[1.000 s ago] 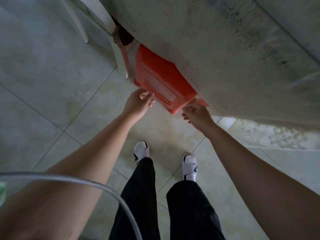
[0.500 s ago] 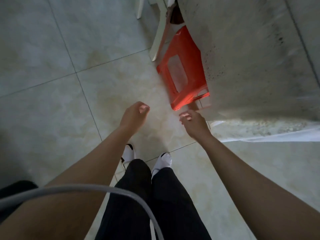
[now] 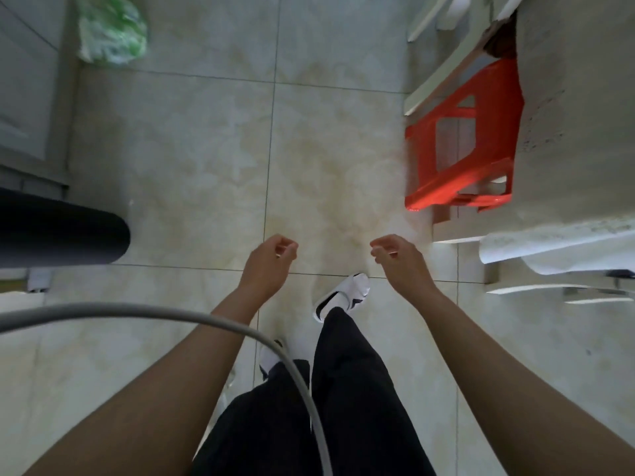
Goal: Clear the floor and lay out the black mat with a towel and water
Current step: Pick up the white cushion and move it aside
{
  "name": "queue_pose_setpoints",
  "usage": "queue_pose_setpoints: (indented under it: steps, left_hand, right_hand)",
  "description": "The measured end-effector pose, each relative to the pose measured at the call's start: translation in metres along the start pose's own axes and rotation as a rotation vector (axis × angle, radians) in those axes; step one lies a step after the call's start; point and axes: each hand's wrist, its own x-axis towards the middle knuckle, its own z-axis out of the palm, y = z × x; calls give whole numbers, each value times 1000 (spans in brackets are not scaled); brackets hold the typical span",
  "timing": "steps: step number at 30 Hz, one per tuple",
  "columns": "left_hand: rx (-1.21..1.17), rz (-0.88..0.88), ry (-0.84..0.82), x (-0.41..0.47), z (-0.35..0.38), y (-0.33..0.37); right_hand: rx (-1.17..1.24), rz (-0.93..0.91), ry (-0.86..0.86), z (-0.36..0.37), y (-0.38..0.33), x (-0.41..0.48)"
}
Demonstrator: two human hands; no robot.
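A red plastic stool (image 3: 460,142) stands tucked partly under the grey table (image 3: 577,108) at the right. My left hand (image 3: 269,257) and my right hand (image 3: 398,255) hang above the tiled floor, both apart from the stool, fingers loosely curled with nothing in them. A rolled black mat (image 3: 62,231) pokes in from the left edge, its end facing the open floor. No towel or water is in view.
A green-and-white plastic bag (image 3: 110,29) lies at the top left beside a grey cabinet (image 3: 27,97). White chair legs (image 3: 436,63) stand behind the stool. A grey cable (image 3: 206,321) crosses in front of my arms. My slippered feet (image 3: 343,297) stand mid-floor.
Both hands have let go of the red stool and drawn back from it. My view has swung left and stepped back, bringing the rolled mat and the green bag into sight.
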Motion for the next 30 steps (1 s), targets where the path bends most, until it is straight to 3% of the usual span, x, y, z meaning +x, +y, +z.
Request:
queue_pose_setpoints:
  steps: [10, 14, 24, 30]
  left_hand:
    - [-193, -122, 150, -204, -35, -134]
    - [-303, -127, 290, -291, -41, -159]
    - [-414, -178, 435, -474, -24, -192]
    - [-426, -258, 502, -535, -28, -229]
  right_hand:
    - [74, -77, -147, 113, -2, -170]
    - [27, -200, -198, 134, -8, -249]
    - [-63, -330, -296, 160, 22, -393]
    - [-122, -362, -334, 188, 34, -448]
